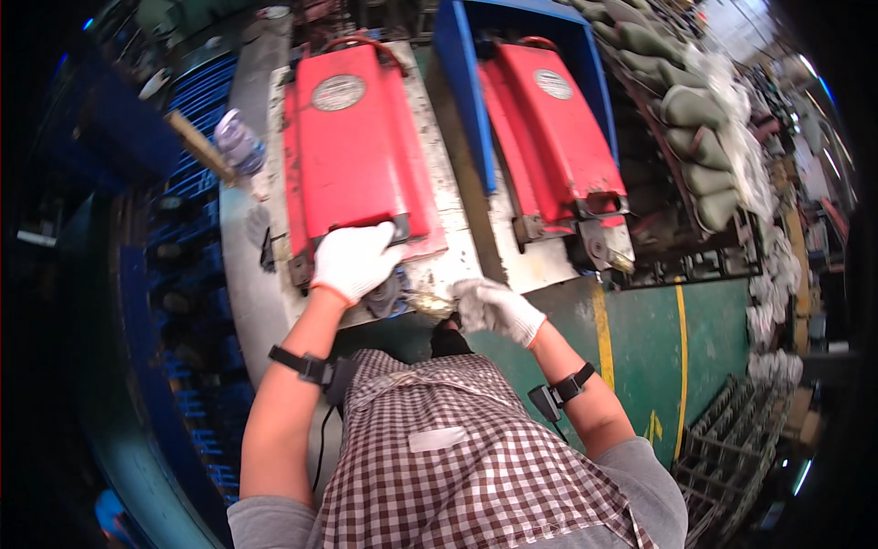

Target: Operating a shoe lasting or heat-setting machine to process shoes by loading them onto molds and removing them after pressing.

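Observation:
My left hand, in a white knit glove, is closed at the front end of the left red machine cover. Its fingers curl over the dark front edge, and what they grip is hidden beneath the glove. Just below it sits a dark rounded part. Beside the front edge of the worktable, my right hand is also gloved, its fingertips grey with dirt. Those fingers are curled together, and I cannot see clearly what lies in them. Between the two hands is a crumpled, yellowish see-through piece.
A second red machine stands to the right under a blue hood. A bottle is on the left ledge. Olive boot-shaped pieces line a rack at right. Lower right is a metal rack on the green floor.

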Available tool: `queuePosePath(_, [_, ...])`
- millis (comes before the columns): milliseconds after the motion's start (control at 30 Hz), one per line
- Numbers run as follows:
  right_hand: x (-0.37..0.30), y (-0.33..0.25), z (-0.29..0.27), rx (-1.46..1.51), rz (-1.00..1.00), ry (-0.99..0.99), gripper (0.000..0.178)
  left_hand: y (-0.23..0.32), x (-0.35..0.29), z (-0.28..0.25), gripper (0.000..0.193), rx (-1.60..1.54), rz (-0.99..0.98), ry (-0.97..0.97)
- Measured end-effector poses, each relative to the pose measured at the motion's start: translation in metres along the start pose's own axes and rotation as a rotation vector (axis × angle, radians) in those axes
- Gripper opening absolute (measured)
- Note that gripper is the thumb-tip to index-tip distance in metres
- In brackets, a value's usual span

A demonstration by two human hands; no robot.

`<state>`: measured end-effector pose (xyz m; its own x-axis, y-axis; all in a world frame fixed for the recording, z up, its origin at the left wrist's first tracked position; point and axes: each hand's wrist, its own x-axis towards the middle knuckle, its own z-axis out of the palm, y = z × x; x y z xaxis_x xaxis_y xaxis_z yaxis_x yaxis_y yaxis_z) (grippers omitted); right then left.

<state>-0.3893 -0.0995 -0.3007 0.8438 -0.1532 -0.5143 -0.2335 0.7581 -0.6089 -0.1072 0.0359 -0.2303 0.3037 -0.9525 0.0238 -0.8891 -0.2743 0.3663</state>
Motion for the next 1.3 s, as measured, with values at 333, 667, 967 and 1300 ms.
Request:
queuePosePath(333, [-0.107,-0.116,-0.137,-1.467,-0.659,1.525,0.027,0.053,0.018,0.014,0.021,-0.876,-0.128,0.49])
queuePosePath(667, [-0.112,-0.026,-0.081,-1.206,0.053,1.391,0.061,0.161,0.096,0.067,0.041,-0.417,0.391,0.186])
queuePosePath(967, [-0.091,-0.082,-0.055,-1.556,-0.753,1.13,0.014,0.187,0.151,0.062,0.048,-0.303,0.794,0.47])
queuePosePath(1300, [0.059,-0.198,-0.155,-1.766,-0.645,1.363,0.074,0.234,0.224,-0.076,0.034,-0.546,0.689,0.777])
